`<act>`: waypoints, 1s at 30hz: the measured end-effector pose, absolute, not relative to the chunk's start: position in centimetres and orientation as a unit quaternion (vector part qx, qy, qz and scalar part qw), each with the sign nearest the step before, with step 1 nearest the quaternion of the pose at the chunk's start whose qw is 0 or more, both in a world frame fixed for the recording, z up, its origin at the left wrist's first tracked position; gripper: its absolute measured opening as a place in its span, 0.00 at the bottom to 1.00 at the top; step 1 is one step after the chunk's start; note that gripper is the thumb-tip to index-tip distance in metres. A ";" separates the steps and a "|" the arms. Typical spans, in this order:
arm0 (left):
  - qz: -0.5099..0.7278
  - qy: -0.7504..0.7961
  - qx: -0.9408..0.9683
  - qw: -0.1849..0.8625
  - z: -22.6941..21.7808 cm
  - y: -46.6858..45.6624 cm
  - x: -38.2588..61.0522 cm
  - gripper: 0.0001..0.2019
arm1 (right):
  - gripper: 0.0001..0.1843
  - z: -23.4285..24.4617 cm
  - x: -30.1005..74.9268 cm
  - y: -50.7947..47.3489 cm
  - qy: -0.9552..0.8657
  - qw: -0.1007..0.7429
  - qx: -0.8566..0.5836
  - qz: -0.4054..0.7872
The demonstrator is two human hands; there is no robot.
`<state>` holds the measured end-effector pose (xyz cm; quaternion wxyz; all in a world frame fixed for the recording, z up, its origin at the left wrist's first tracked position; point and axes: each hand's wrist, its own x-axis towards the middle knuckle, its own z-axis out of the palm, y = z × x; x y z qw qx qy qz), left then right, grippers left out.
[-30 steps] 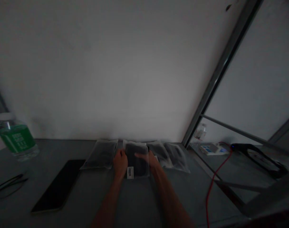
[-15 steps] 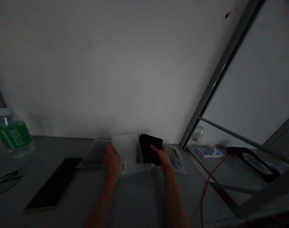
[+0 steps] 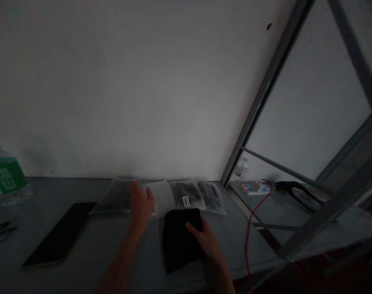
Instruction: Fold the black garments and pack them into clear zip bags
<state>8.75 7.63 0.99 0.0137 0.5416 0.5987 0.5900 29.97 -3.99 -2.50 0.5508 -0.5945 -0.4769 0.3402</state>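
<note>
Cloth [image 3: 178, 241], black, lies in front of the plastic bags [image 3: 193, 196], held by the right hand [image 3: 207, 237], thumb on top. The left hand [image 3: 140, 207] — empty, thumb parted from fingers — is by a pale bag [image 3: 164, 196]. White label [image 3: 186, 201] and green-labelled bottle [image 3: 7, 179] carry unreadably blurred print.

Matt black cloth [image 3: 180, 241] near the front edge of a smooth grey worktop [image 3: 97, 245]; translucent, faintly glossy plastic pouches [image 3: 195, 196] and, far left, a clear plastic bottle [image 3: 13, 199] along its back edge; grey metal post [image 3: 262, 96] at its back right corner.
</note>
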 end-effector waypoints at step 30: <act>0.554 0.623 0.391 0.390 -2.0 -10.9 11.0 0.21 | 0.22 -2.5 28.1 -8.9 -0.506 0.535 -0.570 0.366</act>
